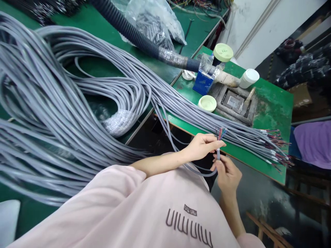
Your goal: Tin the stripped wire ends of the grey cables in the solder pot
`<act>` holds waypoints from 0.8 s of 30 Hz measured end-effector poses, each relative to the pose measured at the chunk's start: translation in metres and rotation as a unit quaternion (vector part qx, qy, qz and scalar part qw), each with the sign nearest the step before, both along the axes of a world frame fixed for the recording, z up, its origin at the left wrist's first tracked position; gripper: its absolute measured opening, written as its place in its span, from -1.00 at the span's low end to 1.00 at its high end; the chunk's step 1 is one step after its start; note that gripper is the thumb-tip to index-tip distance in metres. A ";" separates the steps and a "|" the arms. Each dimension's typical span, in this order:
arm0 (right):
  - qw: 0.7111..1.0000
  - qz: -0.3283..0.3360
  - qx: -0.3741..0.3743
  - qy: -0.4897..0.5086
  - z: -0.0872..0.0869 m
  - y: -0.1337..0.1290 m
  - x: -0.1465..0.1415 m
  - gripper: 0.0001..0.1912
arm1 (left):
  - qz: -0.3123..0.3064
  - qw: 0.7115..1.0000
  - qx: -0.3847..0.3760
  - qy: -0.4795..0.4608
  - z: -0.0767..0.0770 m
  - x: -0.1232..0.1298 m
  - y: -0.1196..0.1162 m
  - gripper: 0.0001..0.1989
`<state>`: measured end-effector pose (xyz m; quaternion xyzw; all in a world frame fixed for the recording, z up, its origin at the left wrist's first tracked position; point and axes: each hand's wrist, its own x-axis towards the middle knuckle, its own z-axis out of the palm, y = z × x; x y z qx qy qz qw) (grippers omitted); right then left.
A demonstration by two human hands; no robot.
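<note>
A grey cable (pixel 218 154) is held upright in front of my body, its end fanned out into thin coloured wires (pixel 221 133). My left hand (pixel 204 146) is closed at the base of these wires, thumb and fingers pinching them. Just below, my right hand (pixel 227 172) grips the grey sheath between thumb and fingers. From there the cable curves down and back left. Behind my hands, a long bundle of grey cables (pixel 181 105) lies across the green table, with stripped coloured ends (pixel 280 148) at the right.
Large cable coils (pixel 64 113) cover the left side. A black hose (pixel 134 32) crosses to a blue box (pixel 203 82). Beside it are a square metal pot (pixel 234 102) with a brush (pixel 248 100), a white jar (pixel 249 78) and a pale lid (pixel 207 103). Purple cloth (pixel 314 143) shows at right.
</note>
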<state>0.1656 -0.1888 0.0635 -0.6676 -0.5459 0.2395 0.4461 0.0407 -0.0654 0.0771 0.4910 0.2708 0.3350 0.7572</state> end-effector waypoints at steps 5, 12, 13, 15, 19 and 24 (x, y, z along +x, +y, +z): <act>0.999 0.004 0.005 0.031 -0.003 -0.002 0.001 -0.81 | -0.012 1.000 -0.011 -0.006 -0.003 0.002 -0.002 -0.60; 0.999 -0.011 0.004 0.041 -0.006 -0.005 0.004 -0.82 | -0.021 0.998 -0.057 -0.027 -0.007 0.005 -0.005 -0.57; 0.999 -0.013 0.006 0.038 -0.006 -0.005 0.004 -0.82 | -0.025 0.997 -0.063 -0.030 -0.007 0.005 -0.005 -0.57; 0.999 -0.013 0.007 0.032 -0.007 -0.005 0.005 -0.82 | -0.028 0.996 -0.076 -0.035 -0.006 0.006 -0.006 -0.57; 0.999 -0.010 0.003 0.032 -0.007 -0.005 0.005 -0.83 | -0.024 0.995 -0.090 -0.036 -0.005 0.006 -0.006 -0.55; 0.999 -0.011 -0.001 0.031 -0.006 -0.004 0.005 -0.84 | -0.020 0.996 -0.078 -0.043 -0.007 0.007 -0.007 -0.57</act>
